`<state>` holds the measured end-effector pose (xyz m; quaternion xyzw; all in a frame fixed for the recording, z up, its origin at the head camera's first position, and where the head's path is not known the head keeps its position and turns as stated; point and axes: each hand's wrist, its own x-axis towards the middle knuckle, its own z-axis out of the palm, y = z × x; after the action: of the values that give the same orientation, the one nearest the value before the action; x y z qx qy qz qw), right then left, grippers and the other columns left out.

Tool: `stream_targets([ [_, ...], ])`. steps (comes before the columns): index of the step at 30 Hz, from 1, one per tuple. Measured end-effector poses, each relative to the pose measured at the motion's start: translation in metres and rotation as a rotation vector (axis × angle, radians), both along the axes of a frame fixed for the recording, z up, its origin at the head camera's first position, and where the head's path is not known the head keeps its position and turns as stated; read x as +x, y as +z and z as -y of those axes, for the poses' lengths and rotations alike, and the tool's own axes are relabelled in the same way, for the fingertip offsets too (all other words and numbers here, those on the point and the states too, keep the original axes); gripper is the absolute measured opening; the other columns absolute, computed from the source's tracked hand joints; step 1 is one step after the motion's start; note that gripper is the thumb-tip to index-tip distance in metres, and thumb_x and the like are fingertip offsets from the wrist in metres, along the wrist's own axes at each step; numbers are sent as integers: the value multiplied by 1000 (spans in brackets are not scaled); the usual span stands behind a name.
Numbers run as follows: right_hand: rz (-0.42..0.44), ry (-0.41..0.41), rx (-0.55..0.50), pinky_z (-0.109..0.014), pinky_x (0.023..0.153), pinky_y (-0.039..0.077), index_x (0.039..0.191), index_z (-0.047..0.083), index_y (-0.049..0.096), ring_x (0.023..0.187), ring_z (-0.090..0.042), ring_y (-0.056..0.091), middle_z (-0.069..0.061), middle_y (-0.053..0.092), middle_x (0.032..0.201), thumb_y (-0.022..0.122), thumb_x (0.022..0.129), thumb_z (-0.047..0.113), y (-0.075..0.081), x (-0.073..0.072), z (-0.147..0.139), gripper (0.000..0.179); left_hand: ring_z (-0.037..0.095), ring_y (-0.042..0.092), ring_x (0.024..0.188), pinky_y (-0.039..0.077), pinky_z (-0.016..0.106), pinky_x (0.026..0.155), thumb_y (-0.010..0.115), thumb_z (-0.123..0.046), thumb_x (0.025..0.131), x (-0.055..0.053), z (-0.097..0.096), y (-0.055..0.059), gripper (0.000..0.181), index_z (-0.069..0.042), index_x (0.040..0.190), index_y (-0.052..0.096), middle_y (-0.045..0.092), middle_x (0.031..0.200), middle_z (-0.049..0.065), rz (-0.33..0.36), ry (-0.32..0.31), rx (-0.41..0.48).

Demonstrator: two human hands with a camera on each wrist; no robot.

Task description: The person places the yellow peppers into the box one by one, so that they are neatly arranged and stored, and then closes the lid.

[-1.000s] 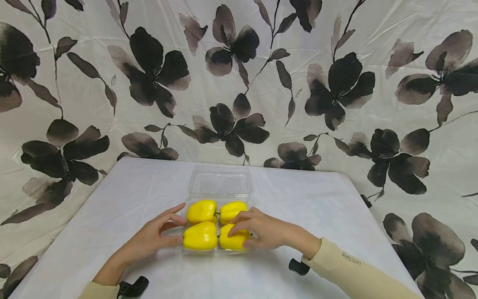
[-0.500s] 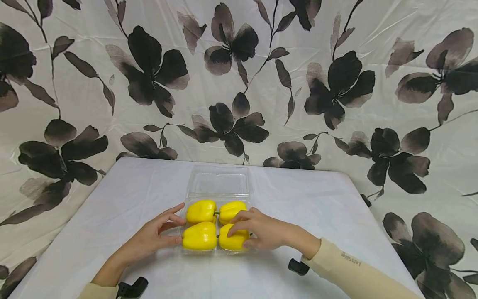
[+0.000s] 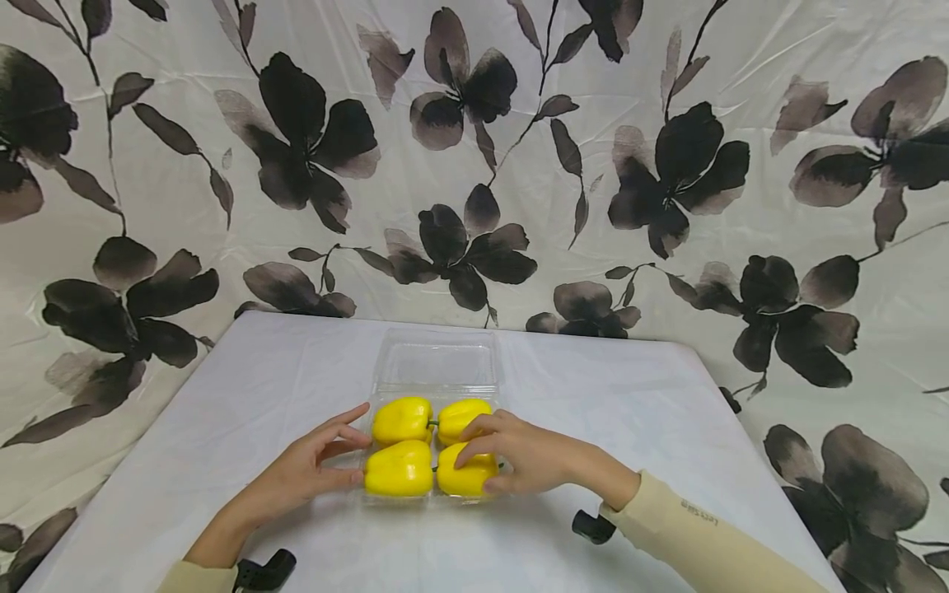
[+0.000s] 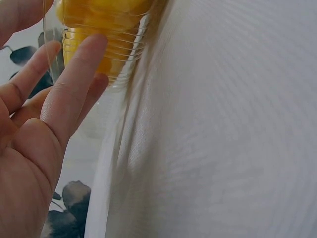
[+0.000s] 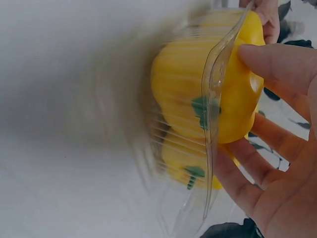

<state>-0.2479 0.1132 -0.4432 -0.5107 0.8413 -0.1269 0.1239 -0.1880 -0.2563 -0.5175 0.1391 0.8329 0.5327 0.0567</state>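
Observation:
Several yellow bell peppers fill the base of a clear plastic clamshell box (image 3: 469,501), laid in two rows with green stems. The right hand (image 3: 522,455) grips the front right bell pepper (image 3: 461,478), its thumb on the near side and fingers over the top. In the right wrist view that bell pepper (image 5: 237,106) sits inside the box wall, the thumb (image 5: 277,62) pressed to it. At the left side, the left hand (image 3: 304,465) rests its loosely extended fingers against the box, beside the front left bell pepper (image 3: 396,469). The left wrist view shows fingertips on the ribbed wall (image 4: 126,49).
The box's clear lid (image 3: 437,362) lies open toward the back of the table. A white cloth (image 3: 608,395) covers the table, and a floral curtain (image 3: 563,198) hangs right behind its rear edge. Dark wrist devices (image 3: 265,568) sit on both wrists.

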Motion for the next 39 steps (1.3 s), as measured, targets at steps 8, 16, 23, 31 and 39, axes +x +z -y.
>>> stream_targets([
  [8,16,8,-31,-39,118,45,134,31,70,141,-19,45,3,56,152,79,97,21,2,-2,-4,39,46,48,146,33,70,121,86,-32,92,0,0,1,45,-13,127,65,24,176,8,-5,-9,7],
  [16,5,-22,-52,-40,118,45,134,26,70,138,-18,49,5,59,146,77,99,23,10,-9,-5,36,46,49,145,34,70,121,86,-32,91,-8,4,1,45,-13,127,65,25,176,7,-8,-17,7],
  [23,-12,-56,-92,-42,119,46,137,21,69,137,-20,52,3,60,144,78,98,25,19,-22,-6,40,47,49,145,34,71,120,86,-31,92,-13,7,1,44,-12,126,65,25,176,8,-19,-23,4],
  [31,65,-112,-188,-47,98,61,138,16,67,130,-29,59,-1,61,142,77,99,17,18,-45,-11,40,46,49,145,35,70,120,85,-32,92,-11,5,3,44,-12,126,65,25,176,8,-21,-17,-5],
  [39,89,-192,-273,-52,96,62,138,15,67,129,-33,60,-4,62,141,76,99,14,13,-66,-13,40,45,50,144,37,67,120,86,-33,92,-9,5,5,44,-12,125,66,26,175,9,-25,-12,-14],
])
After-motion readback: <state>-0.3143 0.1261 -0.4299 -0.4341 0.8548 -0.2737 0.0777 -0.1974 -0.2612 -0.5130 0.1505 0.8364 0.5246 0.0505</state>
